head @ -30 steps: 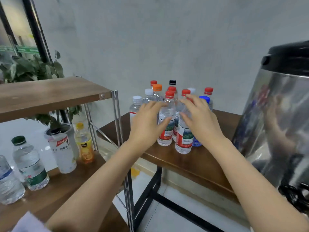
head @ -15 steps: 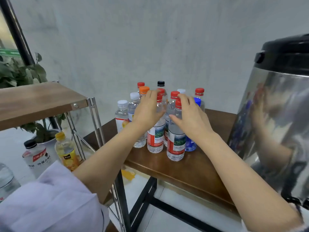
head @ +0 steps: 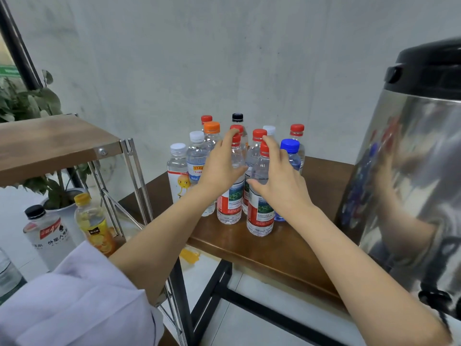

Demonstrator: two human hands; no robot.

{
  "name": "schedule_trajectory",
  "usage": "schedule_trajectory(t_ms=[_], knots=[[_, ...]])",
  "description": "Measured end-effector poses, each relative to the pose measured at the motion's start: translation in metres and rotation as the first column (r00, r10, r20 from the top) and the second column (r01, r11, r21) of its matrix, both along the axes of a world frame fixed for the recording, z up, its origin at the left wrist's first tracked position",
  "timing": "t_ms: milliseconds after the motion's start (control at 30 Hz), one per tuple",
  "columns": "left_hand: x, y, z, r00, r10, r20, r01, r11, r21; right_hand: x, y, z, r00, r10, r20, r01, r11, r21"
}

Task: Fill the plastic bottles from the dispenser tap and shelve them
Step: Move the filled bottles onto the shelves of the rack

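Observation:
Several capped plastic bottles stand clustered on the brown table point(head: 311, 221). My left hand point(head: 219, 168) reaches over the front-left red-capped bottle point(head: 230, 203), its straight fingers up by the cap and its thumb across the bottle's shoulder. My right hand point(head: 279, 181) lies against the front red-capped bottle point(head: 260, 216), with the index finger beside the cap and the thumb pointing left. A blue-capped bottle point(head: 290, 148) stands just right of that hand. The steel dispenser point(head: 411, 171) with a black lid fills the right side; its tap point(head: 434, 295) is low at the right edge.
A wooden shelf rack point(head: 50, 146) with chrome posts stands at the left. Its lower level holds a yellow juice bottle point(head: 93, 226), a white bottle with a black cap point(head: 47, 233) and another bottle at the frame edge. A potted plant point(head: 30, 106) sits behind it.
Both hands stay at the front red-capped bottles. The view has swung right, pushing the rack toward the left edge, and my pale sleeve has come into view at the bottom left.

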State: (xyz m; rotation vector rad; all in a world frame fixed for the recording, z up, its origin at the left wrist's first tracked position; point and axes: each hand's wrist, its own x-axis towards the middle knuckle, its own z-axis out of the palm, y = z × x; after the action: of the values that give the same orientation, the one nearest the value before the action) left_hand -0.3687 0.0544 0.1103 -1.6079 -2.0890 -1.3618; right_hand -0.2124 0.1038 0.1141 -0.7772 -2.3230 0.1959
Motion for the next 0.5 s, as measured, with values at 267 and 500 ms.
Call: schedule_trajectory(t_ms=[267,500], knots=[[0.016,-0.022,-0.010,1.000,0.000,-0.031,0.004,0.992,0.129,0.008,-0.014,-0.012,0.984,0.088,-0.153,-0.093,0.995,-0.029],[0.042,-0.069,-0.013,1.000,0.008,0.002,-0.008,0.986,0.167,0.025,-0.043,-0.024,0.963,0.186,-0.196,-0.186,0.982,0.017]])
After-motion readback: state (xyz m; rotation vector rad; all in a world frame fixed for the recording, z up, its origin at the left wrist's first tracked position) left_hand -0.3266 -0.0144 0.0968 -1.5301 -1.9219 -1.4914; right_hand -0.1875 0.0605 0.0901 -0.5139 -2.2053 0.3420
